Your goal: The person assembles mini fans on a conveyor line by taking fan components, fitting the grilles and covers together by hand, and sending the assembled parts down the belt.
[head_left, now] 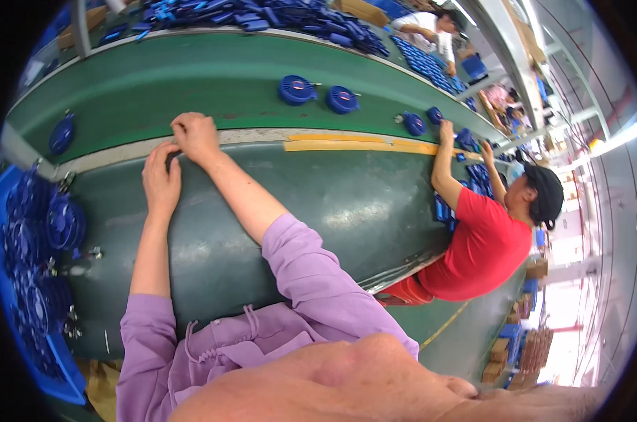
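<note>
My left hand (162, 178) lies at the table's far edge, its fingers bent and its thumb apart from them; a dark spot shows at the thumb tip. Touching it, my right hand (197, 138) leans over the pale rail (251, 136) with its fingers curled together. Whatever they may hold is hidden. Beyond the rail, the green conveyor belt (213, 84) carries round blue plastic units with small metal fittings: one unit (62, 133) at the far left, and a pair, one unit (297, 90) beside another unit (342, 100), right of my hands.
A blue bin (64, 383) heaped with similar round units stands at the left. To the right, a co-worker in a red shirt (494, 246) reaches toward the belt. Yellow strips (332, 143) run along the rail. Many blue parts (262, 15) lie piled beyond the belt.
</note>
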{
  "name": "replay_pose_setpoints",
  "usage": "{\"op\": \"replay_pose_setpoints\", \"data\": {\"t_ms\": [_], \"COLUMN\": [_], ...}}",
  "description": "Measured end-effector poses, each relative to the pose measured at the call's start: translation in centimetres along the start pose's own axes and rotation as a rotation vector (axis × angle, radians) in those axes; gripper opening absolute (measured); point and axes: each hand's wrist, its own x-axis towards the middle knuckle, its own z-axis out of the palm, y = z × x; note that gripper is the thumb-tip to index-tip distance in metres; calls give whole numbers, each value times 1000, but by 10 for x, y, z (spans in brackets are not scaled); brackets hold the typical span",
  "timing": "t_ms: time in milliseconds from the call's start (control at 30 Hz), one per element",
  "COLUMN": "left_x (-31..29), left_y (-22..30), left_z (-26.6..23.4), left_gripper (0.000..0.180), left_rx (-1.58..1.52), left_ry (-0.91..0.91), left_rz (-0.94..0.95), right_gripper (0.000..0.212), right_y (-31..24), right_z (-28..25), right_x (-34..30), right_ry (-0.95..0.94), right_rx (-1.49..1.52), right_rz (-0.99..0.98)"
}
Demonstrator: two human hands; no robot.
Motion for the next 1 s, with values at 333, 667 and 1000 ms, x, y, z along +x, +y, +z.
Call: {"op": "replay_pose_setpoints", "data": {"t_ms": [333, 667, 1000], "left_x": [18, 0, 3], "left_y": [65, 183, 172], "left_z": [-50, -169, -177], "left_gripper": [23, 6, 18], "left_rx": [-396, -571, -772], "left_ry": [-24, -53, -21], "left_rz": [159, 835, 883], "right_gripper": [9, 11, 12], "right_y": [5, 1, 8], "right_z": [-6, -5, -9], "right_x": [-4, -3, -6], "right_ry": [-128, -149, -210], "right_rx": [76, -13, -29], "right_rz": [26, 62, 75]}}
